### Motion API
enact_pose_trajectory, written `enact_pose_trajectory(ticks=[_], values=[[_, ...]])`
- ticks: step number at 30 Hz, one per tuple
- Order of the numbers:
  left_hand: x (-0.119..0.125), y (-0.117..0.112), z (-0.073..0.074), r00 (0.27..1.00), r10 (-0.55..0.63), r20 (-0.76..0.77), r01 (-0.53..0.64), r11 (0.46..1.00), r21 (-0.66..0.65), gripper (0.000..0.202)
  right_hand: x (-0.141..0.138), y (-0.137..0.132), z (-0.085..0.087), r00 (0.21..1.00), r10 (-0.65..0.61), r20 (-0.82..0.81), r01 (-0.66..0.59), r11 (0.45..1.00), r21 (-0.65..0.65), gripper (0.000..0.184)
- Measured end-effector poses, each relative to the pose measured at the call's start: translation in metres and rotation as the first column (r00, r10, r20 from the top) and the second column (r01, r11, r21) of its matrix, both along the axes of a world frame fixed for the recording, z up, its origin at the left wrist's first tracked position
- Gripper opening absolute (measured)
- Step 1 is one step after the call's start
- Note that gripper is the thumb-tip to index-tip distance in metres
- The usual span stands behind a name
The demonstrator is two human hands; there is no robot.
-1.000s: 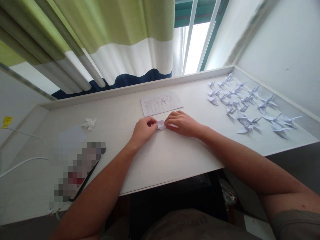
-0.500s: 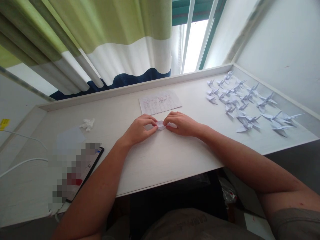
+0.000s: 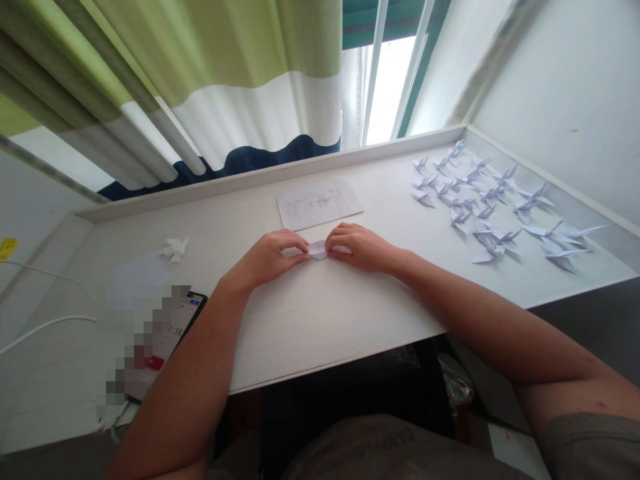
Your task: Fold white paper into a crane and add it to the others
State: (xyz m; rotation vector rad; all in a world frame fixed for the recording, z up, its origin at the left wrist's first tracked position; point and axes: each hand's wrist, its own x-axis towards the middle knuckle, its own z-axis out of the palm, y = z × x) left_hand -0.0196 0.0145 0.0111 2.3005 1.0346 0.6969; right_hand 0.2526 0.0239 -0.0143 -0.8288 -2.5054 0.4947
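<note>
A small folded piece of white paper (image 3: 318, 251) is held between my two hands over the middle of the desk. My left hand (image 3: 277, 257) pinches its left edge between thumb and fingers. On the opposite edge, my right hand (image 3: 359, 248) has its thumb and curled fingers closed on the paper. The fingers partly cover both ends, so the exact fold cannot be made out. Just beyond my hands lies a printed sheet (image 3: 320, 208) with a table of lines on it.
Several folded paper cranes (image 3: 480, 193) stand grouped on the right of the white desk (image 3: 350, 313). At left lie a crumpled white tissue (image 3: 174, 249), white paper sheets (image 3: 140, 277) and a phone (image 3: 173, 340), with a white cable (image 3: 50, 325) nearby. A low rim (image 3: 240, 183) edges the desk's back.
My left hand has shifted slightly left, away from my right hand. More of the folded paper shows between them, and more of the phone is uncovered.
</note>
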Motion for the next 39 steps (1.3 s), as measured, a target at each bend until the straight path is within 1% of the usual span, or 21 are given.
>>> enact_pose_trajectory(ticks=[4, 10, 15, 18, 20, 23, 27, 31, 34, 37, 39], values=[[-0.002, 0.001, 0.002, 1.000, 0.019, -0.021, -0.019, 1.000, -0.018, 0.015, 0.000, -0.001, 0.001, 1.000, 0.009, -0.013, -0.009, 1.000, -0.007, 0.013], [0.002, 0.000, 0.003, 1.000, 0.008, -0.010, -0.007, 0.999, 0.039, 0.017, -0.001, -0.002, 0.002, 1.000, -0.004, -0.007, 0.004, 1.000, -0.008, 0.013], [0.004, -0.003, 0.006, 0.997, 0.068, -0.042, -0.066, 0.996, 0.056, 0.015, -0.002, 0.000, 0.000, 1.000, -0.012, 0.001, 0.012, 1.000, 0.011, 0.014], [0.004, -0.002, 0.005, 0.999, 0.012, -0.052, -0.008, 0.997, 0.073, 0.015, -0.002, 0.000, -0.001, 1.000, -0.010, -0.014, 0.011, 1.000, 0.022, 0.014], [0.003, -0.001, 0.005, 0.998, -0.013, -0.068, 0.017, 0.998, 0.059, 0.016, -0.002, 0.000, -0.001, 0.999, -0.013, -0.030, 0.013, 1.000, 0.018, 0.015], [0.003, -0.001, 0.004, 0.995, -0.006, -0.099, 0.008, 1.000, 0.024, 0.017, -0.002, 0.000, -0.002, 0.999, -0.010, -0.044, 0.011, 1.000, 0.009, 0.016], [0.003, -0.002, 0.004, 0.994, -0.001, -0.111, 0.004, 1.000, 0.022, 0.015, -0.002, -0.001, -0.003, 0.999, -0.010, -0.053, 0.010, 1.000, 0.011, 0.018], [0.005, -0.004, 0.003, 0.994, 0.019, -0.103, -0.019, 1.000, 0.007, 0.012, -0.007, -0.002, -0.003, 0.996, -0.065, -0.063, 0.062, 0.997, -0.045, 0.017], [0.006, -0.004, 0.001, 0.993, 0.042, -0.112, -0.043, 0.999, -0.009, 0.013, -0.010, -0.002, -0.003, 0.987, -0.146, -0.067, 0.139, 0.986, -0.095, 0.008], [0.007, -0.004, -0.001, 0.992, 0.058, -0.115, -0.062, 0.998, -0.026, 0.013, -0.010, -0.002, -0.005, 0.982, -0.181, -0.054, 0.177, 0.982, -0.070, 0.025], [0.007, -0.003, -0.002, 0.991, 0.070, -0.117, -0.075, 0.996, -0.042, 0.013, -0.007, -0.001, -0.006, 0.986, -0.163, -0.034, 0.162, 0.986, -0.031, 0.028]])
